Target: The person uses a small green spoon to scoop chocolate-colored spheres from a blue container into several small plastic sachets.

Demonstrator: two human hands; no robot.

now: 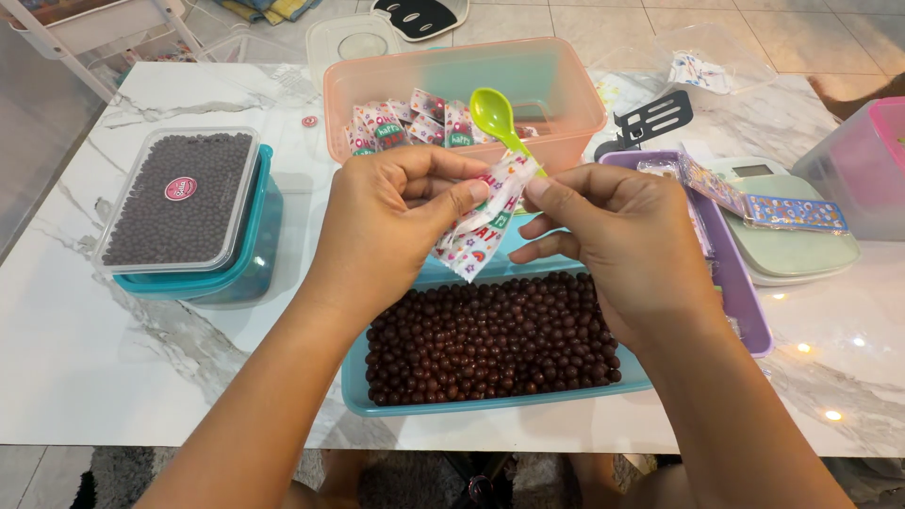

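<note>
My left hand and my right hand together pinch a small white printed packet, holding it just above a teal tray filled with dark brown balls. The left thumb and fingers grip the packet's left side, the right fingertips its upper right edge. A lime green plastic spoon pokes up behind the packet, its bowl over a peach plastic tub that holds several more printed packets. Whether a hand also holds the spoon cannot be told.
At left a clear lidded box of dark balls rests on a teal box. A purple tray, a kitchen scale with a sticker strip, a black clip and a pink-lidded tub stand at right on the marble table.
</note>
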